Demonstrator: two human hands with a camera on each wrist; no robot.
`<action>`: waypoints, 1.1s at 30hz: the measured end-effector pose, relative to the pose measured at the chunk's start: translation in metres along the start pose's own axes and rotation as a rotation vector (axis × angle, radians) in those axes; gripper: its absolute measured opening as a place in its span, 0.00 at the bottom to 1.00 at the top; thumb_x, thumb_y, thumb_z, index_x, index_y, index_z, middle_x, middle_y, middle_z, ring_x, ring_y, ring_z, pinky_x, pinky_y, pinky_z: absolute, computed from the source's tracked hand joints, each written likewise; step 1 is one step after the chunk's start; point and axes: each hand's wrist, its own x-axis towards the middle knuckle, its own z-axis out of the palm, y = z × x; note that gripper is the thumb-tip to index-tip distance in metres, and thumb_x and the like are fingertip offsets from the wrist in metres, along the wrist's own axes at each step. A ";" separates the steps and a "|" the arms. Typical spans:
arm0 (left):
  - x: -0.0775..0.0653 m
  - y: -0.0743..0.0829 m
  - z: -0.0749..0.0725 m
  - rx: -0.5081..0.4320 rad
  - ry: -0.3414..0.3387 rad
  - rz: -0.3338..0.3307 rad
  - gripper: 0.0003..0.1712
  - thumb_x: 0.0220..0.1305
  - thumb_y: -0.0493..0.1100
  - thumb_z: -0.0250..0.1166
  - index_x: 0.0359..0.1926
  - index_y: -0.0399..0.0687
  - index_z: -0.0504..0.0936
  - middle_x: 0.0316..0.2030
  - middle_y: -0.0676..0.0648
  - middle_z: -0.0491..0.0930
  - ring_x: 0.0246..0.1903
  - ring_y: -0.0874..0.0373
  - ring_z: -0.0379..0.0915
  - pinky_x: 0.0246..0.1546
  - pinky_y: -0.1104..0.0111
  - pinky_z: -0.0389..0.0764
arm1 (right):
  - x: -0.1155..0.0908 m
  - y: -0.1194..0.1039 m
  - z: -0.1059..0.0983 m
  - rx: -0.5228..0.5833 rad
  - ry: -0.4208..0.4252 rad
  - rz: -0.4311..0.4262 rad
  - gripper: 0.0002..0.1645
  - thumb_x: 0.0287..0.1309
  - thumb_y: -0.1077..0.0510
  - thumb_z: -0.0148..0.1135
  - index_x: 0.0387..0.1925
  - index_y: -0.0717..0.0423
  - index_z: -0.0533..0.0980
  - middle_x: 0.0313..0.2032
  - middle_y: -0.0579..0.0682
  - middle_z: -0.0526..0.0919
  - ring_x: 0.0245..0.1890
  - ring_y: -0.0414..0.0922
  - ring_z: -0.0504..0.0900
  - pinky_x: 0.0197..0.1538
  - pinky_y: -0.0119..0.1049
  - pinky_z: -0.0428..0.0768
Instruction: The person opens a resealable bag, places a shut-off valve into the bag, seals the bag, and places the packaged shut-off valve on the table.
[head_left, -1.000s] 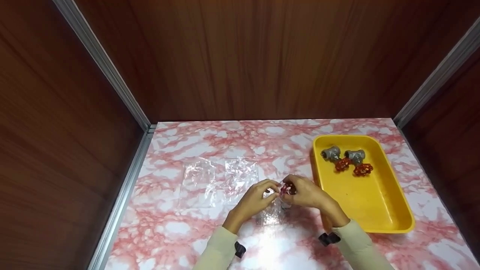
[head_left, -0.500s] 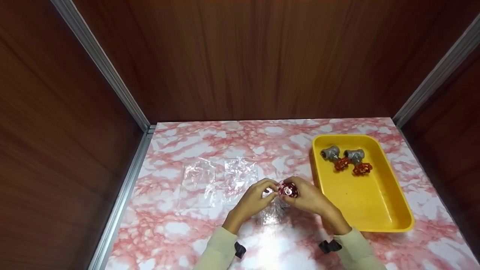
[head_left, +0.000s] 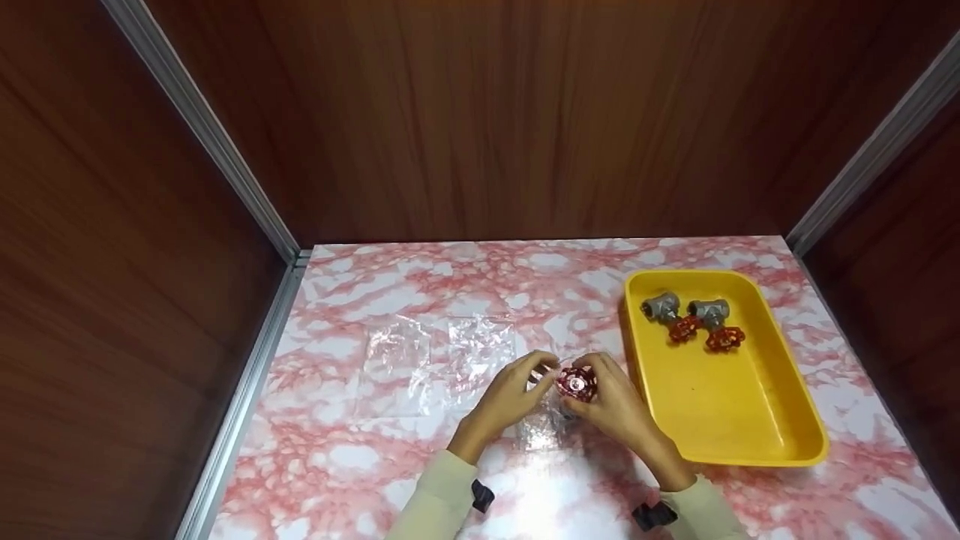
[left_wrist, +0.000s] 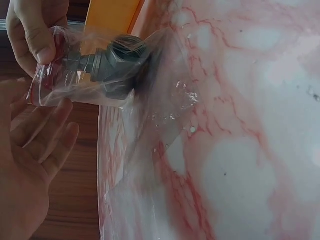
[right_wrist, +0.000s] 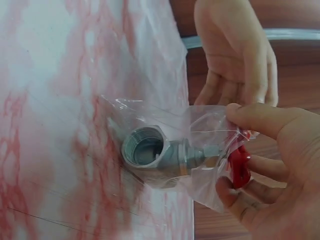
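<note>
A grey metal valve [right_wrist: 172, 157] with a red handwheel [head_left: 576, 384] sits inside a clear plastic zip bag [left_wrist: 82, 92], handwheel at the bag's mouth. My right hand [head_left: 619, 401] grips the handwheel at its rim; in the right wrist view the right thumb [right_wrist: 260, 117] presses over the bag's edge. The left hand [head_left: 510, 394] pinches the opposite edge of the bag's mouth with thumb and fingertips. In the left wrist view the valve's threaded body [left_wrist: 122, 67] hangs toward the bag's bottom, near the tabletop.
To the right stands a yellow tray [head_left: 735, 450] holding two more valves [head_left: 661, 307] with red handwheels. Two flat clear bags, a left bag [head_left: 397, 364] and a right bag [head_left: 482, 356], lie on the marbled table [head_left: 360, 480]. Wooden panels [head_left: 480, 120] enclose the table.
The handwheel has turned to face upward between the hands. My right hand's wrist has swung slightly toward the left, and the left fingers have shifted a little along the bag's mouth.
</note>
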 end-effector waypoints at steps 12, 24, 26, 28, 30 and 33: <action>0.031 -0.002 0.006 -0.132 -0.031 -0.198 0.19 0.84 0.49 0.55 0.63 0.42 0.80 0.58 0.45 0.85 0.60 0.51 0.82 0.62 0.63 0.83 | -0.004 0.002 0.001 0.014 0.029 -0.039 0.19 0.45 0.63 0.86 0.29 0.51 0.78 0.54 0.54 0.86 0.53 0.51 0.85 0.54 0.44 0.86; 0.042 -0.001 0.012 -0.240 -0.057 -0.305 0.12 0.77 0.44 0.64 0.52 0.42 0.87 0.46 0.45 0.89 0.46 0.60 0.82 0.51 0.69 0.84 | -0.009 0.004 0.002 0.107 0.011 -0.018 0.13 0.51 0.62 0.82 0.30 0.47 0.82 0.60 0.52 0.86 0.63 0.56 0.83 0.68 0.55 0.80; 0.043 -0.001 0.012 -0.263 -0.048 -0.315 0.11 0.75 0.42 0.65 0.51 0.41 0.87 0.45 0.45 0.89 0.44 0.62 0.82 0.50 0.71 0.84 | -0.009 0.005 0.001 0.117 0.010 -0.010 0.13 0.52 0.62 0.82 0.31 0.47 0.82 0.60 0.52 0.86 0.63 0.56 0.83 0.68 0.55 0.80; 0.043 -0.001 0.012 -0.267 -0.046 -0.327 0.11 0.75 0.41 0.65 0.50 0.41 0.87 0.45 0.44 0.89 0.44 0.62 0.82 0.50 0.71 0.84 | -0.009 0.005 0.000 0.123 0.006 -0.012 0.12 0.52 0.61 0.81 0.31 0.48 0.82 0.60 0.52 0.86 0.62 0.56 0.83 0.67 0.54 0.81; 0.043 -0.001 0.011 -0.252 -0.050 -0.341 0.11 0.74 0.41 0.64 0.51 0.40 0.88 0.46 0.44 0.89 0.45 0.62 0.82 0.51 0.71 0.84 | -0.009 0.006 -0.001 0.127 0.000 -0.018 0.12 0.53 0.61 0.81 0.32 0.47 0.82 0.60 0.52 0.86 0.63 0.56 0.83 0.67 0.54 0.81; 0.042 -0.001 0.009 -0.240 -0.057 -0.364 0.12 0.74 0.41 0.64 0.50 0.40 0.89 0.47 0.43 0.90 0.45 0.61 0.82 0.52 0.70 0.83 | -0.010 0.007 -0.001 0.134 -0.011 -0.029 0.12 0.53 0.61 0.80 0.32 0.46 0.82 0.61 0.53 0.86 0.64 0.57 0.83 0.68 0.54 0.79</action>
